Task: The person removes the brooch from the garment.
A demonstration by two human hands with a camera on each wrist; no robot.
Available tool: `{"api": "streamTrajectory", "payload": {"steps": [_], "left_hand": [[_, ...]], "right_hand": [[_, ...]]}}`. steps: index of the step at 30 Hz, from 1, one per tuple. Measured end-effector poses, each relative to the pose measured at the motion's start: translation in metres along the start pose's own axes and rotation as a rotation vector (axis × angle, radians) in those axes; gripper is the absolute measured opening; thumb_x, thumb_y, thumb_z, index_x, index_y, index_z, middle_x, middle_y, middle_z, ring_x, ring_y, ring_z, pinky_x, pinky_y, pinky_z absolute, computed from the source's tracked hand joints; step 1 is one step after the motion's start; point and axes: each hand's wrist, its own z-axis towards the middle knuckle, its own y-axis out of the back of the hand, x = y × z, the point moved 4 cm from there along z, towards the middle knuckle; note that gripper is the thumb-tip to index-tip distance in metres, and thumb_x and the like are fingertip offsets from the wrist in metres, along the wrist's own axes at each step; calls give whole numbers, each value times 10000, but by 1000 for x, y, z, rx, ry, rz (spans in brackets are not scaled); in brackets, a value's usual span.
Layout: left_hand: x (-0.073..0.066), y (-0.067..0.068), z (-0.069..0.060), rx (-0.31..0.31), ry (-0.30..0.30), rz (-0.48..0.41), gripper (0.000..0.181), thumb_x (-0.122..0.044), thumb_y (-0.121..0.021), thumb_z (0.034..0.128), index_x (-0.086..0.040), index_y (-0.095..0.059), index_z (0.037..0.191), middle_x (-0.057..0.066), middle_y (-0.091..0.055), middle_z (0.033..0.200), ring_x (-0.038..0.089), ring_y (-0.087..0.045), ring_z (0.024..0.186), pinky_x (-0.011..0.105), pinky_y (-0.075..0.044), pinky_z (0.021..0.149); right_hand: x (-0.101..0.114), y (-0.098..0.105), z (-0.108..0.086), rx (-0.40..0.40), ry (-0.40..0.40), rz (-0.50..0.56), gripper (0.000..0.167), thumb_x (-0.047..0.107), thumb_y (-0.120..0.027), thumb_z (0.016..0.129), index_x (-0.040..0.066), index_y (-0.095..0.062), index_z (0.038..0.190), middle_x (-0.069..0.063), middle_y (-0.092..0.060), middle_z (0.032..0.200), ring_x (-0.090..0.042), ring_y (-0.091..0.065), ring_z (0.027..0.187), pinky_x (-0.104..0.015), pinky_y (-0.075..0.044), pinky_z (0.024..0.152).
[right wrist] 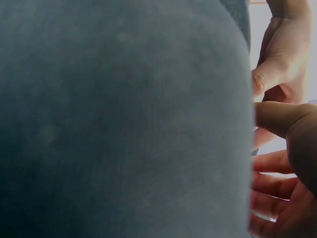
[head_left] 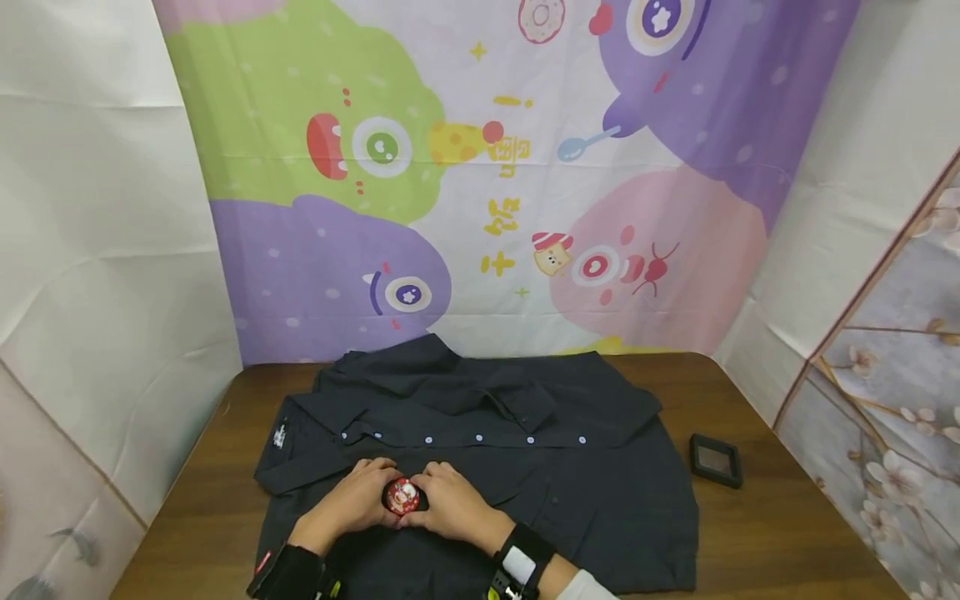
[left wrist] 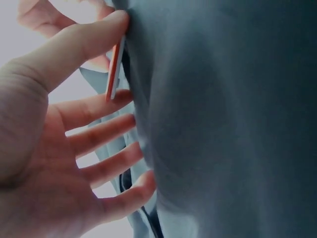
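In the head view a black short-sleeved shirt [head_left: 600, 500] lies spread on the table. A round red pin badge [head_left: 402, 496] with a printed picture sits against the lower left part of its front. My left hand [head_left: 360, 496] grips the badge's left side between thumb and forefinger. From the right, my right hand [head_left: 453, 504] holds the badge with thumb and forefinger. The left wrist view shows the badge [left wrist: 115, 69] edge-on, close to the cloth, with the other left fingers touching the shirt. The right wrist view hides the badge behind dark cloth [right wrist: 138, 119].
A small black square frame or box [head_left: 716, 460] lies on the wooden table [head_left: 780, 533], right of the shirt. White buttons [head_left: 478, 437] run across the shirt. A cartoon cloth [head_left: 480, 250] hangs behind the table, and pale sheets [head_left: 112, 208] flank it.
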Motion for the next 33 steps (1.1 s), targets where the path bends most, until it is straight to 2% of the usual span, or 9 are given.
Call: {"api": "streamTrajectory", "payload": {"steps": [4,9,17,26,33], "left_hand": [[0,3,2,13,-23,1,584,-201,-903,583,6,-674,1079,185,-601,1225,393,-531,1111,549,-475,919],[1,4,4,-2,-27,11,594,-192,-906,577,3,-665,1083,165,-605,1206,388,-530,1114,549,-473,928],[-1,4,6,-19,-70,26,582,-193,-912,576,-6,-658,1066,140,-607,1154,374,-536,1066,538,-486,892],[-1,-1,4,14,6,14,657,-185,-924,587,48,-620,1121,159,-589,1193,401,-519,1150,546,-462,973],[-3,-1,2,54,47,14,691,-171,-926,595,63,-605,1160,164,-576,1232,406,-501,1195,532,-442,1015]], "right_hand": [[-2,1,5,3,6,-22,512,486,-777,771,128,-699,1128,51,-577,901,-73,-501,813,-201,-470,753],[-2,4,10,18,22,-33,499,485,-773,777,126,-697,1116,59,-559,876,-66,-487,785,-190,-456,723],[-4,6,14,7,43,-67,526,493,-777,768,117,-680,1123,53,-548,855,-74,-483,754,-190,-444,688],[-1,2,12,25,40,-49,459,463,-785,770,126,-703,1070,64,-536,832,-66,-470,740,-183,-428,670],[0,0,11,2,49,-23,513,447,-793,772,123,-670,1150,55,-595,912,-67,-518,797,-186,-466,736]]}}
